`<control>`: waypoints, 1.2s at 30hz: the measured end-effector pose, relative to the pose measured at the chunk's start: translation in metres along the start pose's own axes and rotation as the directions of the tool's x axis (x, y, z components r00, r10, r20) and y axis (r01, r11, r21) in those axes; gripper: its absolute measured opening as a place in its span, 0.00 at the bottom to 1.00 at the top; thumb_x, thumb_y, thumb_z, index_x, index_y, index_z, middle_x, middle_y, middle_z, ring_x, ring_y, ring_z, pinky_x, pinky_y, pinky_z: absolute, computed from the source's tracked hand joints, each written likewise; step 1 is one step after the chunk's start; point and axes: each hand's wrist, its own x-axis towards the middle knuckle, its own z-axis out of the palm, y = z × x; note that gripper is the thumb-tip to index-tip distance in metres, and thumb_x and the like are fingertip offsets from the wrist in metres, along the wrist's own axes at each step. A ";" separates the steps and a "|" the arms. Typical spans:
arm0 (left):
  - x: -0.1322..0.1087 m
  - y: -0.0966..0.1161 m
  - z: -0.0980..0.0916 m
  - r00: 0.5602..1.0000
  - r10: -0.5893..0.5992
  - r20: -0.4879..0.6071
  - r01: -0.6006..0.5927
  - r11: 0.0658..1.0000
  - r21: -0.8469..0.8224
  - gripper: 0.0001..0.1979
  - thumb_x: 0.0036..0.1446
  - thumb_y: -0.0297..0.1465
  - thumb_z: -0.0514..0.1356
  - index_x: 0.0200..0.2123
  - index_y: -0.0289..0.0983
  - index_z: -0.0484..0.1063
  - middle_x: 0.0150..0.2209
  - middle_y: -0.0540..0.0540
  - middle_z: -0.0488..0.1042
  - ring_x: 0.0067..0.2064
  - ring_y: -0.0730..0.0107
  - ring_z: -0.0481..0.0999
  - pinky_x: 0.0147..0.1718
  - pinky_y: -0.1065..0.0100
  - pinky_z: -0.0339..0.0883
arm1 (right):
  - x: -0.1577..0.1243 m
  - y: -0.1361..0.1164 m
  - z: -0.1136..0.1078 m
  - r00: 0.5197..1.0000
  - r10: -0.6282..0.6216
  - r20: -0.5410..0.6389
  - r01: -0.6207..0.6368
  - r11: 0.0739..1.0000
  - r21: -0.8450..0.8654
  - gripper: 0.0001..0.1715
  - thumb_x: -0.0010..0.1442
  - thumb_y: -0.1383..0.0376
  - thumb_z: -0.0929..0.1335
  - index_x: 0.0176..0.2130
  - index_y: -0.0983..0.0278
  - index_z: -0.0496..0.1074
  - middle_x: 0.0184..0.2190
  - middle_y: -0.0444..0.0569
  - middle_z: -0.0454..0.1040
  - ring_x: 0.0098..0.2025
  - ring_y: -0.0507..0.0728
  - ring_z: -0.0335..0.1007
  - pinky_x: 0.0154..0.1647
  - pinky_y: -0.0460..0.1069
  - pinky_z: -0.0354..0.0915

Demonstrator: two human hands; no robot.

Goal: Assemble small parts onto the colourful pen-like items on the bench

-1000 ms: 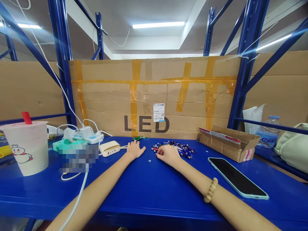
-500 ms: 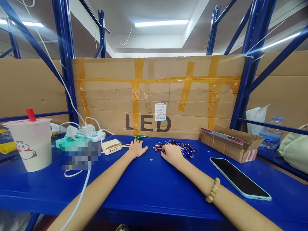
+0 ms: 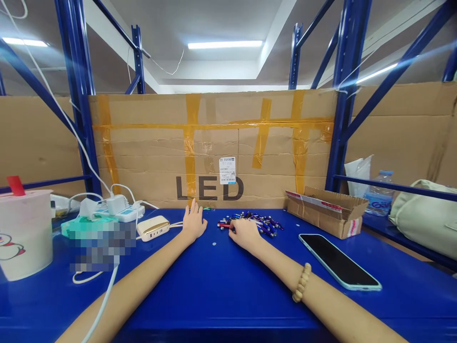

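Observation:
My left hand (image 3: pixel 193 222) lies flat on the blue shelf top (image 3: pixel 221 281) with its fingers stretched toward a small green item (image 3: pixel 206 208) at the foot of the cardboard wall. My right hand (image 3: pixel 243 233) rests palm down at the near edge of a pile of small blue, purple and red pen-like parts (image 3: pixel 253 222). Its fingers are curled over the pile's left end and pinch a red piece; a beaded bracelet (image 3: pixel 302 283) sits on that wrist.
A phone (image 3: pixel 339 261) lies face up at right, near an open cardboard box (image 3: pixel 326 211). At left stand a white drink cup (image 3: pixel 21 233), a power strip with chargers (image 3: pixel 119 209), a gold power bank (image 3: pixel 153 227) and white cables. A water bottle (image 3: pixel 378 196) and a bag (image 3: pixel 426 216) sit far right.
My left hand has slid forward toward the cardboard wall and the green item. My right hand stays at the pile's edge. The view has shifted slightly, moving everything left.

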 end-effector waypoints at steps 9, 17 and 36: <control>0.031 -0.007 0.014 0.990 0.004 0.143 -0.014 0.998 0.068 0.25 0.57 0.34 0.43 0.56 0.28 0.54 0.58 0.34 0.53 0.61 0.53 0.43 0.55 0.55 0.42 | -0.002 0.002 -0.003 1.000 0.017 0.008 -0.017 0.997 0.076 0.14 0.52 0.67 0.61 0.36 0.63 0.72 0.35 0.51 0.75 0.38 0.59 0.70 0.33 0.49 0.60; 0.041 -0.018 0.020 0.958 0.045 0.282 -0.009 0.992 -0.129 0.25 0.56 0.37 0.42 0.55 0.34 0.57 0.52 0.33 0.62 0.54 0.53 0.60 0.50 0.55 0.51 | 0.002 0.002 -0.002 1.000 -0.004 0.027 0.003 0.999 0.040 0.14 0.53 0.68 0.60 0.37 0.63 0.71 0.36 0.51 0.75 0.38 0.58 0.70 0.33 0.49 0.60; -0.013 -0.015 -0.018 0.973 0.213 0.094 -0.204 0.974 -0.094 0.15 0.55 0.20 0.42 0.40 0.35 0.65 0.41 0.41 0.70 0.44 0.61 0.68 0.41 0.62 0.58 | 0.007 0.016 0.007 0.998 0.063 0.001 -0.062 0.989 0.133 0.12 0.49 0.66 0.63 0.35 0.60 0.73 0.31 0.46 0.74 0.36 0.55 0.68 0.31 0.46 0.57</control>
